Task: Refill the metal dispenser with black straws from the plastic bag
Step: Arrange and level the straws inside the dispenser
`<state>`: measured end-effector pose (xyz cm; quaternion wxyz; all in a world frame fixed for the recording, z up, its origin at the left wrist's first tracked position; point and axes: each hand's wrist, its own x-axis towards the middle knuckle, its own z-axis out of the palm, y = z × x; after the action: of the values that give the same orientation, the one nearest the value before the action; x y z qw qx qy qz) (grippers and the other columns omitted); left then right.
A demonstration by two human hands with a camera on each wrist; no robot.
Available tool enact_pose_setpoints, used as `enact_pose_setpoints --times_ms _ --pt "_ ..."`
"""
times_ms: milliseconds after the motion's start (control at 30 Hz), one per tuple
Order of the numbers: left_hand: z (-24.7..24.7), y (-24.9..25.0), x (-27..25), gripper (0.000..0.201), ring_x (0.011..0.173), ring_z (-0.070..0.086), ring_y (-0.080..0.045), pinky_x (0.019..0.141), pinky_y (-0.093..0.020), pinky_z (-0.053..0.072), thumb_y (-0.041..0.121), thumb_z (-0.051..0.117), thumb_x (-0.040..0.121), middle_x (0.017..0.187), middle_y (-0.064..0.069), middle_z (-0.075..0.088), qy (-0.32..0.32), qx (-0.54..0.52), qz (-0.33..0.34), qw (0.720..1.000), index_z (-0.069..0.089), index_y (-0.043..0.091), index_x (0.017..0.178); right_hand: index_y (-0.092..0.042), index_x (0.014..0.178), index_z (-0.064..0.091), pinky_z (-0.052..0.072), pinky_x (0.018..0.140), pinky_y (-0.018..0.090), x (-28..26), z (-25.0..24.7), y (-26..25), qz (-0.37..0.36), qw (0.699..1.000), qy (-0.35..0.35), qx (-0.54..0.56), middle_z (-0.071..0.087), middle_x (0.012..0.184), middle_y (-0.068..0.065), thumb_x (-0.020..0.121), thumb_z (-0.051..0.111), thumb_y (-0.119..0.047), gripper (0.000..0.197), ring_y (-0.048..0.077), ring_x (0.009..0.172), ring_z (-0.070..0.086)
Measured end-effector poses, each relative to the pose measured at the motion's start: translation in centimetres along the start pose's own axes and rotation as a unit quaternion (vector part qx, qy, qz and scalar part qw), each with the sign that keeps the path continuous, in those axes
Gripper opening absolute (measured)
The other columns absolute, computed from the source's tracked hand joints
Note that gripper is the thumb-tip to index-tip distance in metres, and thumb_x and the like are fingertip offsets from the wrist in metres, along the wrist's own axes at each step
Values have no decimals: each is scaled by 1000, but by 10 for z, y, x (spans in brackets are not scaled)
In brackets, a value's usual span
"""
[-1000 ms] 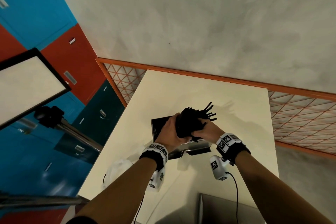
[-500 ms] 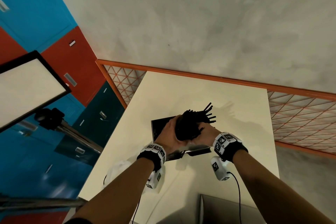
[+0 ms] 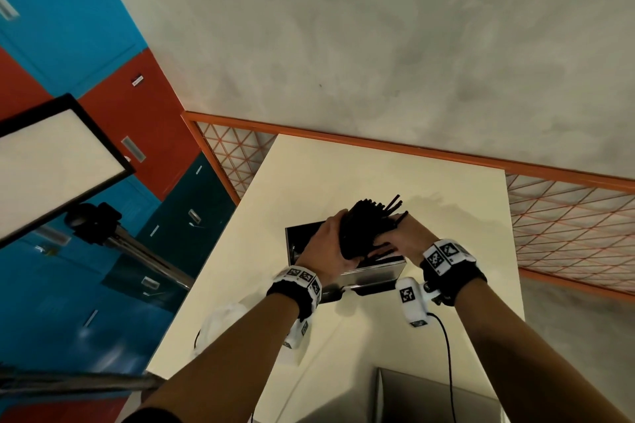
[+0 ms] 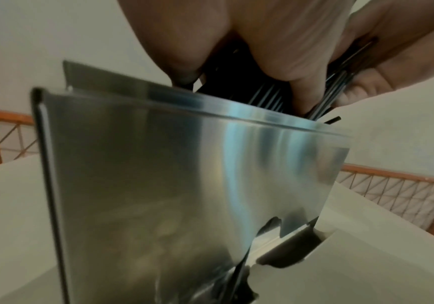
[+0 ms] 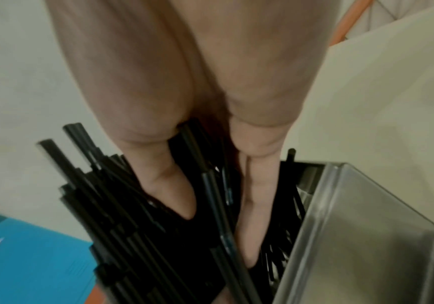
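Both of my hands are wrapping one fat bundle of black straws point(image 3: 369, 228), the left hand point(image 3: 326, 249) curling round it from nine o'clock and the right hand point(image 3: 407, 240) closing on it from three o'clock; in the right wrist view my fingers point(image 5: 258, 197) are pressing in among the stems rather than spreading; the bundle is hanging just over the open top of the metal dispenser point(image 3: 374, 273), its lower ends already dipping past the rim while the upper ends are fanning toward one o'clock; I am judging that the loose ones need squaring before I let go, so I am thinking of keeping the bundle parallel to the box's long side and easing it down level; the rim is thin and close to my knuckles on both sides; the table point(image 3: 343, 168) is offering open room toward twelve o'clock, while its near edge and a trailing cable point(image 3: 446, 347) are sitting at five o'clock; what I am taking for the plastic bag point(image 3: 223, 319) is lying at seven o'clock, under my left forearm.
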<state>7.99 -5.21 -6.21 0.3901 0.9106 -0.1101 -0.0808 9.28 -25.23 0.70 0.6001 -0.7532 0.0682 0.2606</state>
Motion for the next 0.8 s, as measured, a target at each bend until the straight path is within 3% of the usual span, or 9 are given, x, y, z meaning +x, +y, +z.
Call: enact_pose_setpoints --times_ms 200,367,467,600,733,800 --pt "-5 3 -8 98 137 44 -21 115 -39 39 35 75 78 152 -4 40 -36 15 22 999 18 24 157 6 113 63 56 78 61 -6 2 7 50 990 24 131 67 108 32 91 57 5 23 45 93 69" --pt "-8 -5 -13 99 142 40 -18 116 -42 38 43 67 72 154 -1 37 -41 -27 16 999 20 26 157 -4 112 65 57 77 61 -10 15 0 41 990 27 129 71 105 23 94 56 -2 20 40 93 70" --pt "-9 -7 -16 108 142 38 -13 117 -39 37 51 78 69 155 6 35 -46 -29 13 998 18 31 157 -5 111 64 57 76 62 -11 23 -1 45 990 24 132 71 107 21 95 55 -7 19 40 94 70" --pt "-4 -7 -17 117 139 42 -9 115 -35 40 55 87 61 152 9 40 -19 -31 -14 999 22 30 155 -7 111 63 59 71 53 -14 33 -9 44 992 12 117 71 106 16 98 53 -13 18 36 94 70" --pt "1 -11 -16 103 131 51 -8 109 -34 46 47 88 64 144 9 51 26 -35 -35 998 33 29 149 -3 110 62 60 71 56 -9 39 -11 68 996 33 36 73 90 22 97 50 -13 20 38 72 72" --pt "0 -8 -16 93 128 54 -11 107 -31 47 38 87 69 140 6 55 43 -27 -42 998 37 27 146 -6 104 62 61 72 46 -7 38 -11 69 995 75 -19 73 73 20 96 49 -20 21 33 64 73"
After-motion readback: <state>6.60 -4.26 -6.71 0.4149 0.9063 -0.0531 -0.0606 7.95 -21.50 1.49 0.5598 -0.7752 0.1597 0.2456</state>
